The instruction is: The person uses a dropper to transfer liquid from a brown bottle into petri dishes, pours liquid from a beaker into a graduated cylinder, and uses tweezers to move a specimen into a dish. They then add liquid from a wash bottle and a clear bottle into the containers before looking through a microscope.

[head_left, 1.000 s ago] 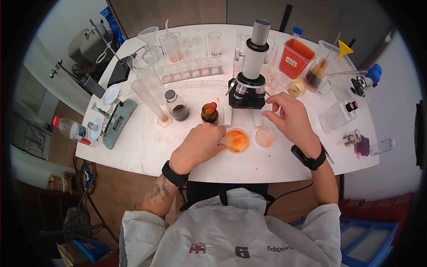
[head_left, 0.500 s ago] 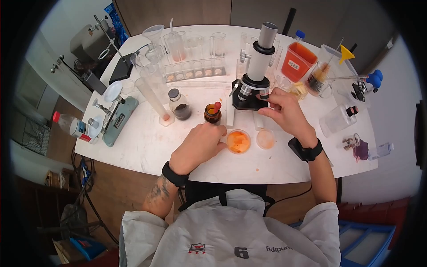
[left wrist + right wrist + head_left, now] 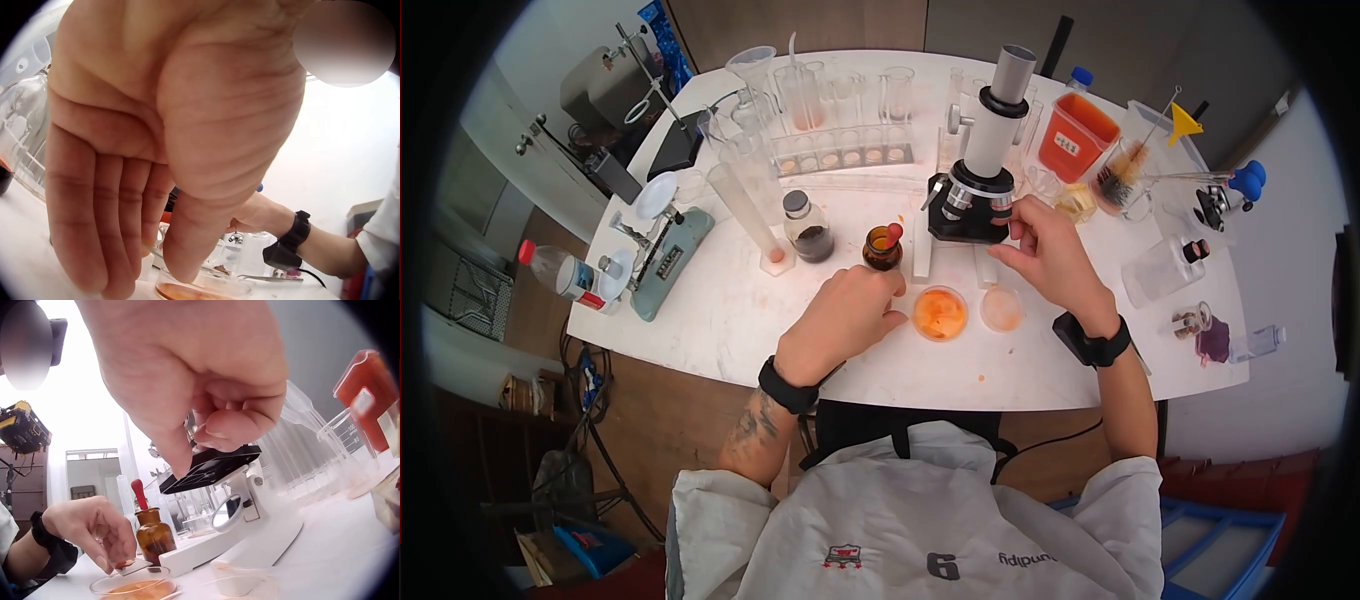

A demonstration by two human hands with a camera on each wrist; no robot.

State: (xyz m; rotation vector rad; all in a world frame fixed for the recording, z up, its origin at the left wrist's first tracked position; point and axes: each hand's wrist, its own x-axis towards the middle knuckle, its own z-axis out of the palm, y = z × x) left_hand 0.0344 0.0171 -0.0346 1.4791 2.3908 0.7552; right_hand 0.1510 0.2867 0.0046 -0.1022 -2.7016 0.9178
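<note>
My left hand [image 3: 845, 312] hovers low over the table in front of a brown dropper bottle [image 3: 883, 248] with a red bulb. Its fingers look long and relaxed in the left wrist view. A small flat glass piece [image 3: 134, 567] lies at its fingertips in the right wrist view. Beside the thumb is a petri dish [image 3: 940, 313] of orange liquid and pieces; a paler petri dish [image 3: 1002, 308] sits to its right. My right hand [image 3: 1055, 250] has curled fingers and thumb at the right edge of the black stage [image 3: 212, 474] of a microscope [image 3: 992, 140]. Its fingers hide that edge.
A dark-filled bottle [image 3: 810, 230], a graduated cylinder [image 3: 745, 215] and a balance [image 3: 670, 265] stand to the left. Behind are a clear rack [image 3: 840, 160] and glassware. An orange bin [image 3: 1078, 137], a beaker of brushes [image 3: 1118, 185] and a clear bottle [image 3: 1162, 272] are on the right.
My right hand has moved in from just beside the microscope to the right edge of its stage, its fingers now curled there. The left hand has stayed nearly in place; the view has shifted slightly.
</note>
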